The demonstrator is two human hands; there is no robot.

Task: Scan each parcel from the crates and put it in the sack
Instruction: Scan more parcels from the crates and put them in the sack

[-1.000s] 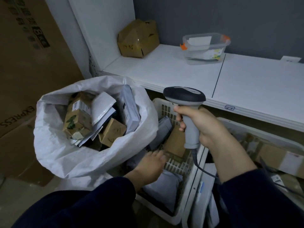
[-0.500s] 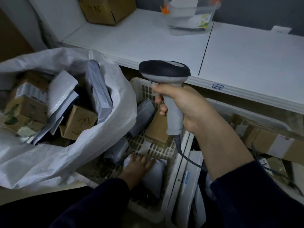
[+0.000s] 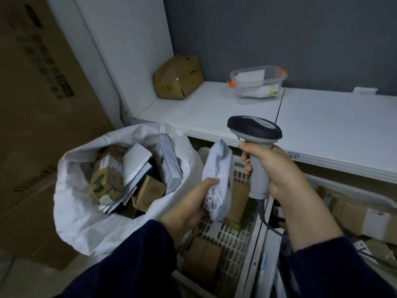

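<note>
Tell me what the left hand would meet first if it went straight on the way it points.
Probably the scanner in the right hand: the left hand, gripping a parcel, points up and right toward its handle. Depth is unclear, so it might pass in front.

One head-worn wide-angle camera looks forward and down, close above the sack (image 3: 86,229) and crate (image 3: 234,237), facing the shelf (image 3: 214,108).

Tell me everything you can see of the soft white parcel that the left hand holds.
The white parcel is a soft plastic mailer, crumpled and creased, held roughly upright. The left hand grips its lower part, thumb across the front. It hangs above the white slotted crate, between the sack and the scanner, not touching the scanner. Faint dark print shows near its bottom, unreadable.
</note>
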